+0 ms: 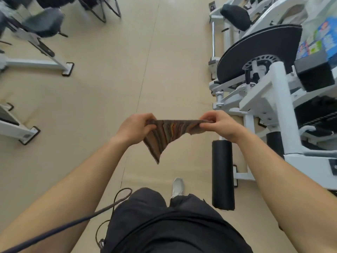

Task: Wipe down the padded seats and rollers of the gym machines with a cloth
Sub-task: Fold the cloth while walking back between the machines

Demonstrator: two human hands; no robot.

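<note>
A striped brown and orange cloth [165,136] hangs stretched in front of me over the floor. My left hand [135,127] pinches its left corner and my right hand [218,124] pinches its right corner; a loose corner droops down between them. To the right stands a white gym machine [273,95] with a black padded seat [262,50]. Its black padded roller [222,174] stands just below my right wrist, apart from the cloth. A second black pad [236,16] sits farther back on the same side.
White machine frames with black feet [68,69] and a grey padded seat [43,22] stand at the left. Black chair legs [102,10] are at the top. A dark cable [73,223] hangs by my left leg. Beige floor [127,79] runs up the middle.
</note>
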